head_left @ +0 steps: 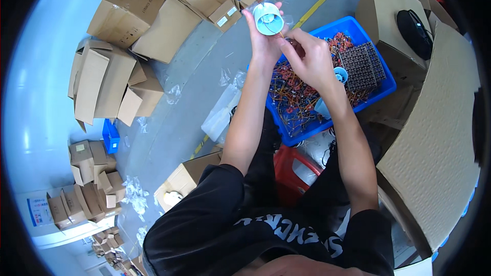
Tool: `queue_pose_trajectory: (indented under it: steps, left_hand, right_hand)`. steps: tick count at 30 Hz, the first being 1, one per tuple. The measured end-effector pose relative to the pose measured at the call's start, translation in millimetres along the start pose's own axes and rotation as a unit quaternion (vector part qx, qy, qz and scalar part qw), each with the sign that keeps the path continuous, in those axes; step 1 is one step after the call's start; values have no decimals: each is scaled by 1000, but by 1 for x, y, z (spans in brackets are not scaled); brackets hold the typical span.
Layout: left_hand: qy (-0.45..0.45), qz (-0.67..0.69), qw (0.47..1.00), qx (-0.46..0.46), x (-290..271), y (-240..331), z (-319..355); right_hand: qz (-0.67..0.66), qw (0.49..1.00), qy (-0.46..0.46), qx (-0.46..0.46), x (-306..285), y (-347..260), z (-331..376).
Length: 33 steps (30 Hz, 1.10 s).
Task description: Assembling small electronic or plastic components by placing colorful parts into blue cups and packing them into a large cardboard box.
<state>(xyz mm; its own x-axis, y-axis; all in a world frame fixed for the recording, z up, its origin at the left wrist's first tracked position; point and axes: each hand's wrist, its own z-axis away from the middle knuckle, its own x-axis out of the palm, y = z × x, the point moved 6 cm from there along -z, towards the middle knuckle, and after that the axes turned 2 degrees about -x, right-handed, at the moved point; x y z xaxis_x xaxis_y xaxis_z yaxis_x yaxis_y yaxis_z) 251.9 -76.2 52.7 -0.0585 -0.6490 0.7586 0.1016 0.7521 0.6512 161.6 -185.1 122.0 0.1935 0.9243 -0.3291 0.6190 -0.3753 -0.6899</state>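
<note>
My left hand (263, 41) is wrapped round a pale blue, cup-shaped plastic housing (276, 24), its open end facing up toward me. Inside the cup a small central post and a thin dark line show. My right hand (309, 56) is closed in a pinch just beside the cup, at a thin orange wire (281, 34) by its rim. The fingertips partly hide what they grip. Beneath my right hand stands a blue plastic tray (387, 83) heaped with red, orange and dark wires (294, 97). Two more pale blue plastic pieces (340, 74) lie among them.
Dark gridded blocks (358, 66) rest in the tray's right part. Tall cardboard boxes (434, 138) stand close on my right, one with a black pouch (414, 34) on it. Open cartons (105, 82) line the left. A red stool (291, 168) is below the tray.
</note>
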Motion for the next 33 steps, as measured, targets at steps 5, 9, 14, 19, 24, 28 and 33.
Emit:
queue_pose_trajectory:
  steps: [5,9,14,19,24,28,33]
  left_hand:
    - [-4,13,1000,8,-4,3,-1]
    - [-27,44,999,-4,-4,-1,-1]
    - [-25,52,998,-1,-8,-1,-6]
    - [-56,58,997,-18,-8,-3,-6]
    - [-64,54,996,-15,-11,-1,-6]
    - [-40,20,999,-10,-2,-4,2]
    - [-56,-23,998,-28,10,-5,10]
  right_hand:
    - [-10,999,32,-22,1,-4,-1]
    - [-2,1000,31,1,-3,2,2]
    - [21,999,36,25,-5,6,1]
    - [42,997,53,41,-7,10,1]
    - [51,995,69,44,-9,12,2]
    - [48,996,64,44,-6,12,4]
    - [64,994,59,64,-4,16,2]
